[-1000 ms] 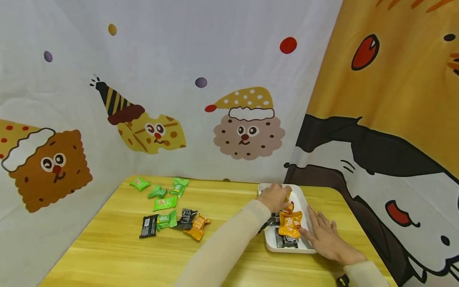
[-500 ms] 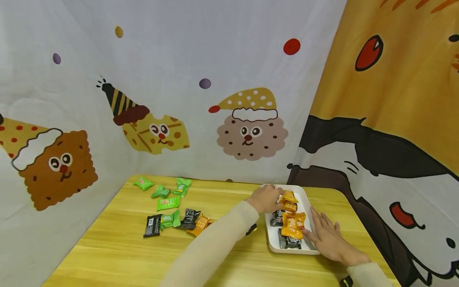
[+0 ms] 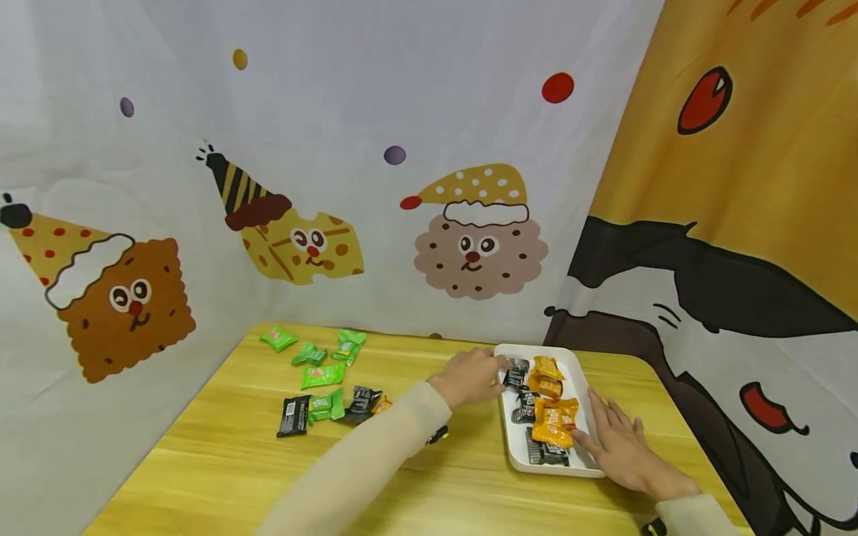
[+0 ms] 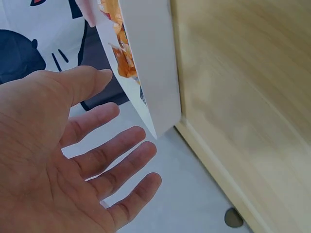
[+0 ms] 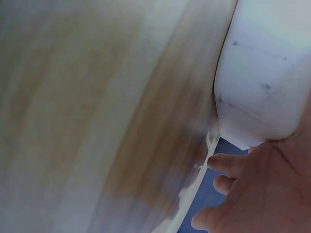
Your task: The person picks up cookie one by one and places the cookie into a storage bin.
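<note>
A white rectangular tray (image 3: pixel 573 372) holds several orange packets (image 3: pixel 555 421) and several black packets (image 3: pixel 548 451), which look like wrapped sweets. My left hand (image 3: pixel 469 376) is by the tray's left rim, close to a black packet (image 3: pixel 515 374) inside. In the left wrist view the left hand (image 4: pixel 73 155) has its fingers spread, with nothing in them, next to the tray's side (image 4: pixel 150 58). Along the tray's right side lies my right hand (image 3: pixel 622 447), fingers extended and thumb over the rim. The right wrist view shows that hand (image 5: pixel 267 189) against the tray's wall (image 5: pixel 262 73).
On the left of the wooden table (image 3: pixel 221 439) lie several green packets (image 3: pixel 323 376), a flat black packet (image 3: pixel 293 416) and another black one (image 3: pixel 363 404). An orange packet (image 3: pixel 383 404) there is mostly hidden behind my left sleeve (image 3: pixel 362 454). A printed cloth (image 3: pixel 402 89) hangs behind.
My left hand has drawn leftward from over the tray to its left edge, uncovering black and orange packets inside. The right hand stays beside the tray. The head view has swung slightly left.
</note>
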{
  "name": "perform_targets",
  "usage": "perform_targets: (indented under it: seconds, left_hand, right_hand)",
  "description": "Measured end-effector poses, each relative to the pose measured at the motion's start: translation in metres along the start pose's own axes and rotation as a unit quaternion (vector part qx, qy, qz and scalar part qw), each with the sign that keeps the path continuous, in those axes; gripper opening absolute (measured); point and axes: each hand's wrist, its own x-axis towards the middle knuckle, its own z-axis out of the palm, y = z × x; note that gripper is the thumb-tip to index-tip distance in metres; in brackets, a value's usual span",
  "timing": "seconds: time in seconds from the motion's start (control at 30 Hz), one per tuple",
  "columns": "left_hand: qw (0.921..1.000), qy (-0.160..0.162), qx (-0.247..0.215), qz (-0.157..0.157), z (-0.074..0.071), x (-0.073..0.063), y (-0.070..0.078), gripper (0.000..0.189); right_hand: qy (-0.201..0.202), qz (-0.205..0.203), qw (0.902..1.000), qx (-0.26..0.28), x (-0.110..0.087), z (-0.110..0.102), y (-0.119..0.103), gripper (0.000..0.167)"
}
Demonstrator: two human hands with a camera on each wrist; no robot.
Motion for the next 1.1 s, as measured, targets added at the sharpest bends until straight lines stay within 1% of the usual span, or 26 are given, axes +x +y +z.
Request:
perform_targets:
  seconds: [0.1,0.3,0.43,0.73,0.87,1.1]
  left_hand:
    - [1.0,0.0,0.007,-0.002,-0.002,-0.011,-0.006,0.045]
    - [0.9995,-0.014,0.019,-0.019,-0.006,-0.033,-0.016,0.045]
    - [0.9994,-0.015,0.019,-0.026,-0.007,-0.048,-0.027,0.044]
    - [0.9997,-0.004,0.002,-0.024,-0.009,-0.085,-0.053,0.042]
    - [0.9996,0.001,-0.004,-0.029,-0.01,-0.101,-0.063,0.04]
    - [0.999,0.012,-0.018,-0.04,-0.011,-0.127,-0.08,0.041]
  right_hand:
    - [-0.005,0.001,1.0,0.004,0.001,0.0,0.001,0.107]
    - [0.004,-0.006,1.0,0.004,0.0,0.0,0.001,0.104]
    - [0.005,-0.004,1.0,0.001,0.0,0.0,0.0,0.105]
    - [0.002,0.0,1.0,-0.003,0.0,0.0,0.0,0.106]
    - [0.003,-0.001,1.0,-0.005,0.0,0.002,0.0,0.105]
    - [-0.003,0.003,1.0,0.0,0.0,0.0,0.0,0.108]
